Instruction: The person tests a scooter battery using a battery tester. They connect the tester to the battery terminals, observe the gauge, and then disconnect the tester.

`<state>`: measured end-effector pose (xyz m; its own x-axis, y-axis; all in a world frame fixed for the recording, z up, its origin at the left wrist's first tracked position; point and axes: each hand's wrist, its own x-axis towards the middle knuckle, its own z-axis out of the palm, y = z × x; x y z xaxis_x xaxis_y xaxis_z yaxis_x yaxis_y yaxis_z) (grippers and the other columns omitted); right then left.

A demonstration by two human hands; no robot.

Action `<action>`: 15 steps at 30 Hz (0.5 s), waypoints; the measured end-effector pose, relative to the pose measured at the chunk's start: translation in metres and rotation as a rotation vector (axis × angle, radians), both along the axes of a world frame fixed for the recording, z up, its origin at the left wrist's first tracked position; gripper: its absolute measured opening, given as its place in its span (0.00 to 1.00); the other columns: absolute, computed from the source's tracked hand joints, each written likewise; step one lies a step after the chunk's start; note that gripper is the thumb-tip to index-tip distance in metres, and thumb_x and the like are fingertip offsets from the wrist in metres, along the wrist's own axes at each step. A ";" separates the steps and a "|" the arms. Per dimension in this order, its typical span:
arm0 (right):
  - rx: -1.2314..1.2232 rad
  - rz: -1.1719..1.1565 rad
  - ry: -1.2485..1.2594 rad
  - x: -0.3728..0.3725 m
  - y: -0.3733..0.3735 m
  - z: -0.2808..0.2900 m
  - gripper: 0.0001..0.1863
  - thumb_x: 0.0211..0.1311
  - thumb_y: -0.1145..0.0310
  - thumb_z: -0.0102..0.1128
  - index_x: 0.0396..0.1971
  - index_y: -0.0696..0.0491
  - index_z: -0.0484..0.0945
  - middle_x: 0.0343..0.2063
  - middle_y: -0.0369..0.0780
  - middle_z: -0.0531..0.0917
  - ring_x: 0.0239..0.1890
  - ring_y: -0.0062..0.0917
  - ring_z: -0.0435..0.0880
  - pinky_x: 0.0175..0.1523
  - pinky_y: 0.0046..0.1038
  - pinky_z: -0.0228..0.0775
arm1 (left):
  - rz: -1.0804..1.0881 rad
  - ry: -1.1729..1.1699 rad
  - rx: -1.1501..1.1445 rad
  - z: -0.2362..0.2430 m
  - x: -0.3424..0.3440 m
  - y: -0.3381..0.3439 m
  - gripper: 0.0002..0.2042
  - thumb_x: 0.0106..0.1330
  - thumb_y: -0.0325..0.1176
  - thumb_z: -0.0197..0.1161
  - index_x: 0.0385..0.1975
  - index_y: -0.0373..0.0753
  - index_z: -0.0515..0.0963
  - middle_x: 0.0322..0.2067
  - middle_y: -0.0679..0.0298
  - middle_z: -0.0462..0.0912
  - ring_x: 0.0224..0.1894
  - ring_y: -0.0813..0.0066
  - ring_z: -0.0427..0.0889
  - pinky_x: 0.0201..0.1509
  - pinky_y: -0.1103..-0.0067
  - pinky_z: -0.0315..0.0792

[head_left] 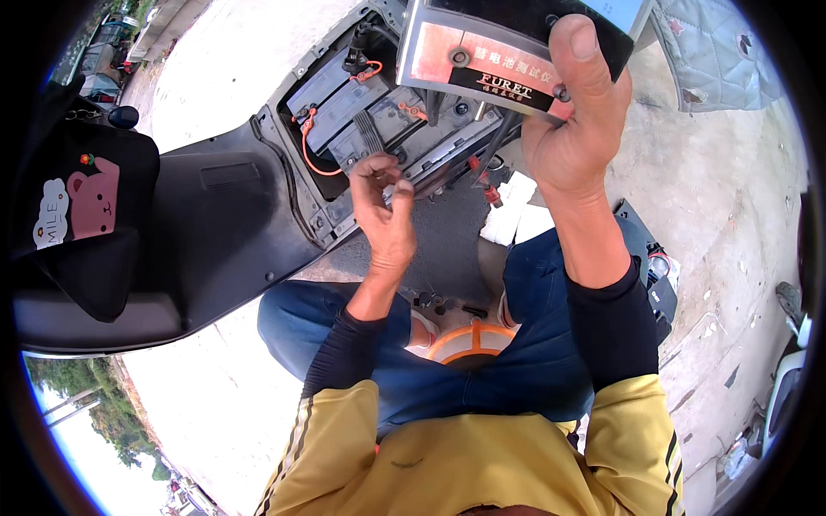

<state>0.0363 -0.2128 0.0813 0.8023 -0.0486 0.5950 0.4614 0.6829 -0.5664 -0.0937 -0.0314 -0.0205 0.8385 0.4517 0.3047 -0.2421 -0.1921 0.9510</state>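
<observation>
Scooter seat (112,249) flipped up at left, battery bay (361,112) open – batteries part-hidden by wiring. Left hand (385,215) pinches a small part, too small to identify, at bay edge. Right hand (572,129) clenched on tester box (490,52) – top cut off

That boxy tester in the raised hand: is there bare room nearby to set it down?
Bare concrete lies right of the right hand holding the tester. Pale ground above the scooter's black body is bare too. The battery bay by the left hand is crowded with wires.
</observation>
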 end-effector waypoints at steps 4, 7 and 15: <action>-0.138 -0.216 0.006 -0.001 0.004 0.002 0.19 0.69 0.56 0.63 0.45 0.59 0.77 0.40 0.35 0.79 0.41 0.16 0.78 0.49 0.18 0.70 | -0.235 0.389 0.239 -0.040 -0.030 -0.056 0.36 0.58 0.36 0.72 0.64 0.31 0.62 0.56 0.50 0.68 0.62 0.57 0.69 0.68 0.66 0.64; -0.095 -0.173 0.122 -0.017 0.010 0.025 0.20 0.68 0.56 0.64 0.47 0.58 0.76 0.40 0.35 0.79 0.41 0.17 0.79 0.49 0.20 0.72 | -0.284 0.463 0.371 -0.052 -0.007 -0.068 0.42 0.56 0.41 0.76 0.68 0.35 0.61 0.62 0.45 0.64 0.68 0.46 0.64 0.70 0.64 0.62; -0.028 -0.129 0.197 -0.021 0.019 0.031 0.25 0.62 0.59 0.71 0.52 0.58 0.74 0.41 0.36 0.80 0.42 0.20 0.80 0.51 0.26 0.75 | -0.065 0.344 0.213 -0.116 -0.015 -0.069 0.08 0.68 0.31 0.64 0.36 0.33 0.76 0.43 0.58 0.73 0.32 0.77 0.76 0.39 0.73 0.73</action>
<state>0.0158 -0.1939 0.1119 0.8914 -0.1439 0.4297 0.4222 0.6084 -0.6720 -0.1086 -0.1002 -0.1363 0.9325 0.3516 0.0826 0.0648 -0.3879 0.9194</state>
